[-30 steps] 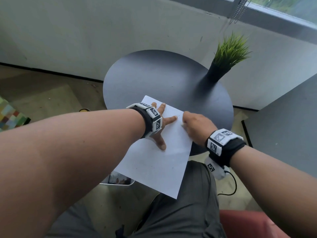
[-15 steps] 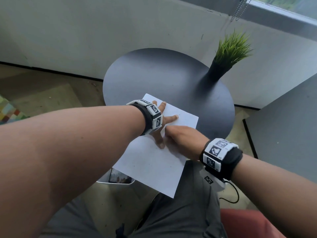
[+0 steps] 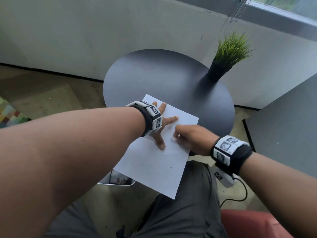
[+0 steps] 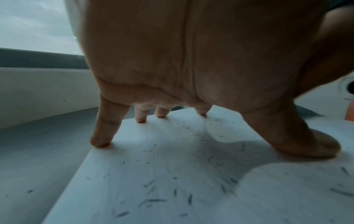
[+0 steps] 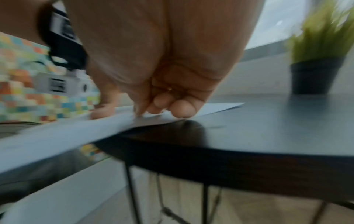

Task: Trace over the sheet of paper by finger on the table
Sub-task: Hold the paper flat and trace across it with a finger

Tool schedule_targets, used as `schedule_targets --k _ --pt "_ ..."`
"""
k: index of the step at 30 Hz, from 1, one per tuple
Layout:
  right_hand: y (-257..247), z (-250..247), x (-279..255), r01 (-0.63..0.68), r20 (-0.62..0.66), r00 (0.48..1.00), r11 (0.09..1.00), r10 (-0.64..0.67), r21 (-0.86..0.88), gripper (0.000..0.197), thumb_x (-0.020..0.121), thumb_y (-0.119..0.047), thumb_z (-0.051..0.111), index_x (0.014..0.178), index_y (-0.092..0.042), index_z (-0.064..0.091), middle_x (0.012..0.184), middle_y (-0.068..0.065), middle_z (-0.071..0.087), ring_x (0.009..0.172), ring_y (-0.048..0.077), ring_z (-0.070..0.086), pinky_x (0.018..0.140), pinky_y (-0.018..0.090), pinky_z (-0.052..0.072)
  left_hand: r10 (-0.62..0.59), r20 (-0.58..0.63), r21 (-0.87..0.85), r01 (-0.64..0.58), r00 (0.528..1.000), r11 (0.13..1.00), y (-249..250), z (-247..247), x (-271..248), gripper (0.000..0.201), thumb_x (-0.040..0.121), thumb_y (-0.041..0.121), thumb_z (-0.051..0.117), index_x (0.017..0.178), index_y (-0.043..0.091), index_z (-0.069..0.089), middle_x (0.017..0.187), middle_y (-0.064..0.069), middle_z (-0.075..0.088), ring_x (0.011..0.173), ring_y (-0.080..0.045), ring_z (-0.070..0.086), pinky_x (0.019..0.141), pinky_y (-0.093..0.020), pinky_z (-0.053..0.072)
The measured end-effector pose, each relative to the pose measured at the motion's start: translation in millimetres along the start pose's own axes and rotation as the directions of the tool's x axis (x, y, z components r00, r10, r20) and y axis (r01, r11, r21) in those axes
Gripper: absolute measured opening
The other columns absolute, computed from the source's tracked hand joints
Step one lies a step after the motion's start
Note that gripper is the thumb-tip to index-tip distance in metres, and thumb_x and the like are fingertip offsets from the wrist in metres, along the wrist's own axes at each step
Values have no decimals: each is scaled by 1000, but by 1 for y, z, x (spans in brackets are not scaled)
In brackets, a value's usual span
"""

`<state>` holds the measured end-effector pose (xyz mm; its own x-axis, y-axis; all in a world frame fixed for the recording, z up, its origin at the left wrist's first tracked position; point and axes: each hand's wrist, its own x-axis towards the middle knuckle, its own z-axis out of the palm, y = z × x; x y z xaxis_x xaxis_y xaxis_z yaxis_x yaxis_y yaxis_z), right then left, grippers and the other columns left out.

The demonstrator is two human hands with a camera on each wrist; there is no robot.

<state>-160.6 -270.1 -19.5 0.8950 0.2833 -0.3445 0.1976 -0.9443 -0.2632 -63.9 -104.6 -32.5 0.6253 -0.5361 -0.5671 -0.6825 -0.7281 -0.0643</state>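
A white sheet of paper [image 3: 154, 169] lies on the round dark table [image 3: 163, 74], its near half hanging over the table's edge above my lap. My left hand [image 3: 165, 123] is spread on the sheet's far part, its fingertips [image 4: 100, 141] and thumb pressing the paper [image 4: 162, 174], which carries faint pencil marks. My right hand [image 3: 190, 136] sits by the sheet's right edge. Its fingers are curled in, and the index fingertip [image 5: 138, 112] touches the paper [image 5: 57, 136], close to my left thumb. It holds nothing.
A green plant in a black pot [image 3: 228, 55] stands at the table's far right. A white bin [image 3: 118, 181] sits on the floor under the sheet. A grey surface [image 3: 283, 126] rises to the right, and a red seat [image 3: 248, 224] is by my leg.
My right hand has slid from the sheet's far right edge inward and nearer to me, toward my left thumb. My left hand has stayed spread on the paper.
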Motion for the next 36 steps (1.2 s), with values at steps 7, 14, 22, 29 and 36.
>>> schedule_targets --k 7,14,22,29,36 --pt "19 3 10 -322 -113 936 941 333 103 18 96 -40 43 96 -22 43 98 7 61 88 32 56 80 44 50 -2 53 32 1 999 999 -7 -11 -6 134 54 84 75 146 62 -19 165 -6 -26 151 -45 -13 115 -72 14" --pt "24 1 14 -352 -131 912 905 389 241 19 96 -40 46 101 -21 45 98 7 62 87 29 59 82 44 51 44 40 28 -45 998 999 2 -19 -13 121 69 74 73 158 47 -3 169 0 -14 155 -34 -7 119 -65 18" --pt "-11 14 -3 3 -115 993 1000 -3 6 5 91 -25 52 93 -21 53 91 -4 59 88 22 55 74 34 46 45 -7 -20 -45 999 999 7 3 -14 137 58 86 70 156 43 -16 167 -1 -24 153 -37 -17 117 -67 17" --pt "17 -8 12 -310 -165 933 947 320 80 15 93 -33 52 102 -21 56 104 6 64 94 29 59 81 35 50 45 0 -29 -45 999 999 6 4 -13 141 56 84 74 155 44 -18 166 -2 -26 152 -37 -19 118 -68 14" --pt "-24 13 -2 95 -47 994 995 -94 19 2 91 -24 54 91 -22 55 92 -2 63 84 20 54 71 30 43 57 0 -32 -57 998 998 5 5 -13 140 58 83 74 156 42 -18 166 -4 -26 152 -40 -19 116 -69 13"
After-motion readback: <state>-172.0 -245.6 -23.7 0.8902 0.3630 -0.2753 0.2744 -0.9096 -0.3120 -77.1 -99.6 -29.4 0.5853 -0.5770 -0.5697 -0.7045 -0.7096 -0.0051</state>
